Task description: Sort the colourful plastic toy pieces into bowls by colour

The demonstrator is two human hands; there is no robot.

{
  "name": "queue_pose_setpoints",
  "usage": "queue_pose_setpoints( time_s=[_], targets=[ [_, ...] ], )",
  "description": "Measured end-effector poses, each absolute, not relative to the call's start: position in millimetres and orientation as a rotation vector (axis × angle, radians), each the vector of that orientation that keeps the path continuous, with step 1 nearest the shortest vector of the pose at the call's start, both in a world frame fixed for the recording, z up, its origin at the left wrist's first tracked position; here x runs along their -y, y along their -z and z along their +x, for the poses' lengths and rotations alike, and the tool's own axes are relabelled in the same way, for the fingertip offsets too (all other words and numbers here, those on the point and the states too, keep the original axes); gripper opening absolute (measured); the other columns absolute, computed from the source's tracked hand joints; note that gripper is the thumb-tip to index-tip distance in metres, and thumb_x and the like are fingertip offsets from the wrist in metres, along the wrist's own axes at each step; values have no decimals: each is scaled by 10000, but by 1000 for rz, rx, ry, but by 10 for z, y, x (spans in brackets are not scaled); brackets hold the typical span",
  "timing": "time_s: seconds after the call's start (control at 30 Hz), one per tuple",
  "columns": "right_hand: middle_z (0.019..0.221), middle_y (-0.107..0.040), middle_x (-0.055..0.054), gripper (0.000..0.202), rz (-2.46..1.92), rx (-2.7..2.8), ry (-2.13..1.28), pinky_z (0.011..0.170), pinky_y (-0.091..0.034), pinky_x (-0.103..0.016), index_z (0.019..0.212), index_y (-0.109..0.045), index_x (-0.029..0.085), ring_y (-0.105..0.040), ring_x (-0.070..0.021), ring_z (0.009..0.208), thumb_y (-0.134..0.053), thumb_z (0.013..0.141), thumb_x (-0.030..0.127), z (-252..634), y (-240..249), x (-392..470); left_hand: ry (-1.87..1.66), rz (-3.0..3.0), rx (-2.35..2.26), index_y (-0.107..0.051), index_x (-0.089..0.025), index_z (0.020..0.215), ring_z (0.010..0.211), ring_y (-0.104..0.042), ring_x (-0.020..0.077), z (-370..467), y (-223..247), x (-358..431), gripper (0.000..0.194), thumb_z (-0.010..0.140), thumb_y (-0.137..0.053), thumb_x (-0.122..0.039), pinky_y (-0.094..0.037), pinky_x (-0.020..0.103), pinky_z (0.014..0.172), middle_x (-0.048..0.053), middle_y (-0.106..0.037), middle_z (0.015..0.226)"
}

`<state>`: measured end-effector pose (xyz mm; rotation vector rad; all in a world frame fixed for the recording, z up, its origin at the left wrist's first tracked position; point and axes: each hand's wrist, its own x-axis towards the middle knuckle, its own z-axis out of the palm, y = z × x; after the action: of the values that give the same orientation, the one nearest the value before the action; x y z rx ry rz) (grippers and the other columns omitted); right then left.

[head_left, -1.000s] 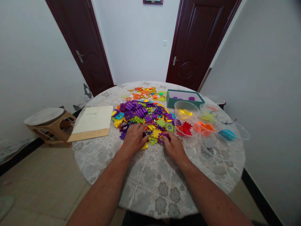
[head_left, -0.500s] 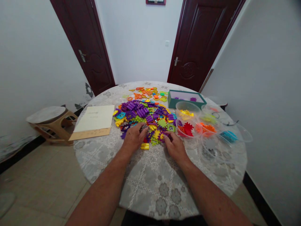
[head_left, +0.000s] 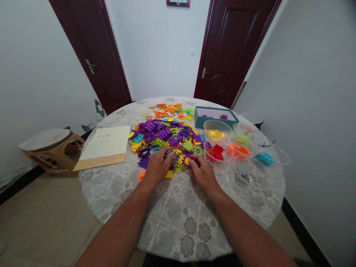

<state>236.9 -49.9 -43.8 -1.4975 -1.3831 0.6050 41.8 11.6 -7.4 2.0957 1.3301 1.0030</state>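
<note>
A mound of toothed plastic building pieces (head_left: 164,133), mostly purple with yellow, green, blue and orange, lies on the round table. My left hand (head_left: 158,165) is at the mound's near edge, its thumb and fingers closed on a small grey gear piece (head_left: 168,152). My right hand (head_left: 204,171) is at the near right side of the mound, thumb and fingertips closed on a purple gear piece (head_left: 191,158), partly covered by the fingers. By my left wrist lie an orange piece (head_left: 142,175) and a yellow piece (head_left: 169,174).
Clear plastic tubs stand to the right, including one with red pieces (head_left: 218,152) and one with yellow pieces (head_left: 216,133). A green box (head_left: 217,123) sits behind them. A cream folder (head_left: 107,142) lies at the left. Scattered orange pieces (head_left: 164,111) lie at the back.
The view has shifted, so the table sits further left. An orange piece now shows beside my left wrist. Both hands stay at the mound's near edge, with little visible movement.
</note>
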Motion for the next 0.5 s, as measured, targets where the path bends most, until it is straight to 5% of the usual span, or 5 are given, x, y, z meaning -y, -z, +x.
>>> queue_pose_setpoints(
  time_s=[0.13,0.37,0.5],
  targets=[
    [1071,-766,-70,239,-1484,1513,-607,890,-530,-341,1087,-758,210,-695,-220,979,-573,944,258,2354,283,583,-1098,2283,-1427,-663,-223,1186,1079,-712,252,362,158,-193,276,1017,-505,-373,-537,394,994,91,-760,1151],
    [880,-768,-15,215,-1401,2113,-655,735,-496,-272,918,-806,252,-686,-172,812,-611,922,162,2632,-512,781,-1127,2277,-1389,-671,-210,1190,1100,-713,258,377,184,-210,288,1021,-502,-371,-542,406,1014,98,-763,1172],
    [702,-744,-5,198,-1546,1956,-769,574,-498,-245,931,-806,230,-637,-139,576,-614,917,183,3147,-838,218,-1151,2300,-1309,-668,-214,1195,1136,-702,252,375,149,-201,291,1027,-467,-340,-533,406,1043,92,-760,1181]
  ],
)
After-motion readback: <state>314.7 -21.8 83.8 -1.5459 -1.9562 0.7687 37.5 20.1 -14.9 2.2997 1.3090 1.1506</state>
